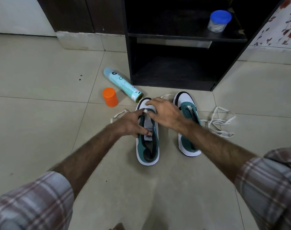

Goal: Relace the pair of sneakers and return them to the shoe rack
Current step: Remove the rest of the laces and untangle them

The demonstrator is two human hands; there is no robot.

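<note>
On the floor tiles before the shoe rack (174, 63), both hands work the left sneaker (147, 146) — left hand (133, 125) pinches its lace (118, 114), right hand (164, 113) lies loosely spread over the toe.

The floor (42, 77) is laid with large pale beige tiles, dark grout lines seen throughout. A dark wooden cabinet (71, 14) is set at upper left of the frame on a chipped pale plinth (85, 39). A white wall (13, 14) is seen at far upper left. A black open shelf unit (174, 35) is placed at upper centre. A floral-patterned white cloth (277, 27) is seen at upper right. Lighting is soft and even.
</note>
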